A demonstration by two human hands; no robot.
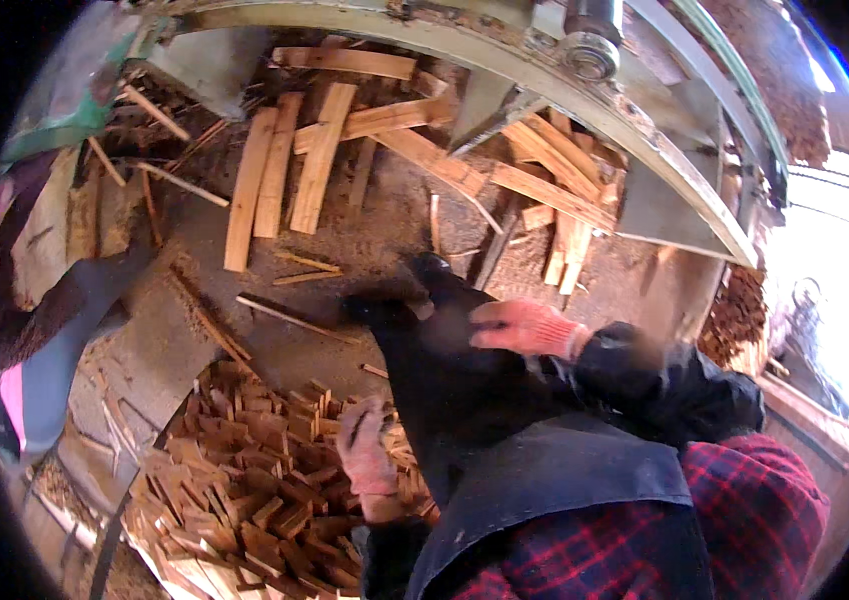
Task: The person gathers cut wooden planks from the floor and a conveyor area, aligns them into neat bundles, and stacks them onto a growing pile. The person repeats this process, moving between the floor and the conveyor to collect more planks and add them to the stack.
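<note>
My left hand (pixel 367 450), in a worn pinkish knit glove, is at the right side of a large heap of short wood pieces (pixel 275 480). Its fingers point away from me, loosely stretched, and no piece shows in its grasp. My right hand (pixel 525 328), in a similar red-pink glove, hovers over my dark trousers with its fingers apart and holds nothing visible. Past my feet, several flat wooden boards (pixel 323 160) lie on the dusty floor. More boards (pixel 560 190) are stacked loosely beneath the machine frame.
A pale metal machine frame (pixel 505 65) with angled legs spans the far side. Thin offcut sticks (pixel 295 318) litter the floor (pixel 190 235). Another person in dark boots (pixel 60 370) stands at the left. A heap of brown chips (pixel 735 315) lies at the right.
</note>
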